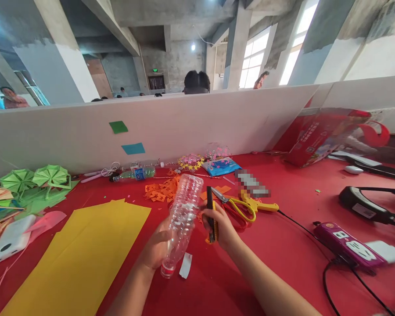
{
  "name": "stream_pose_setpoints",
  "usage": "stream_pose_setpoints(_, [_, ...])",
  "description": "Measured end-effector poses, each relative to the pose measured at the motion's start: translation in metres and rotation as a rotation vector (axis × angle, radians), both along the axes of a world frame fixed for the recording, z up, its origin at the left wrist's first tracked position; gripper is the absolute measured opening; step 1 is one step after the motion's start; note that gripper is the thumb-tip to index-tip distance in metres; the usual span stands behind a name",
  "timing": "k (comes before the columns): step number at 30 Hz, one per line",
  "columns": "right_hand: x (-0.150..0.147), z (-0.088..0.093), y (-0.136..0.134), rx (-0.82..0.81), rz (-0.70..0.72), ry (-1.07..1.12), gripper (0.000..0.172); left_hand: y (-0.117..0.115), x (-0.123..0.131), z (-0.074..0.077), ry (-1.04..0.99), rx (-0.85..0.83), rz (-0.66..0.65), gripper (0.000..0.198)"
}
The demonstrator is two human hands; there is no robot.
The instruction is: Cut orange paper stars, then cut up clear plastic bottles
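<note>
A clear, empty plastic bottle (187,206) with a red cap is in my left hand (158,243), tilted with its cap end low and towards me. My left fingers wrap round its side. Close to the bottle's right side, my right hand (222,226) is closed round a black-and-yellow utility knife (211,215), held upright; I cannot make out its blade. A small white strip (185,266) lies on the red table below the bottle. Yellow-handled scissors (238,206) rest just beyond my right hand.
Yellow paper sheets (85,245) lie at left, near green folded paper umbrellas (51,175). Orange paper scraps (161,189), a labelled bottle (134,174) and a blue packet (221,166) line the back. A yellow glue gun (263,206) and purple power strip (349,245) are right. A white partition (171,125) stands behind.
</note>
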State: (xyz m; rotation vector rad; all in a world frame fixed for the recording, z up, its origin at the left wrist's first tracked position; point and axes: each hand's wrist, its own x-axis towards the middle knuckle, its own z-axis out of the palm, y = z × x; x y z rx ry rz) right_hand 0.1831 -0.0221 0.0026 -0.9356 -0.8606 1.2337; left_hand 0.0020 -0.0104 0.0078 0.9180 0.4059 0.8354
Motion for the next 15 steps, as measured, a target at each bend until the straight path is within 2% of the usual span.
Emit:
stream_pose_setpoints(3, [0.008,0.004,-0.001,0.056,-0.008,0.080,0.036,-0.001,0.001,0.014,0.294,0.170,0.045,0.060])
stream_pose_setpoints(6, [0.010,0.005,-0.002,0.055,0.008,0.130,0.036,-0.007,0.008,0.022,0.569,0.334,0.021,0.059])
stream_pose_setpoints(9, [0.012,0.006,-0.001,0.012,-0.009,0.182,0.032,-0.014,0.014,0.025,0.689,0.473,-0.010,0.060])
stream_pose_setpoints(11, [0.016,0.006,0.001,-0.032,-0.033,0.230,0.032,-0.015,0.012,0.025,0.734,0.488,-0.037,0.062])
stream_pose_setpoints(15, [0.030,0.006,0.008,-0.112,-0.071,0.323,0.027,-0.019,-0.002,0.019,0.964,0.523,0.052,0.061])
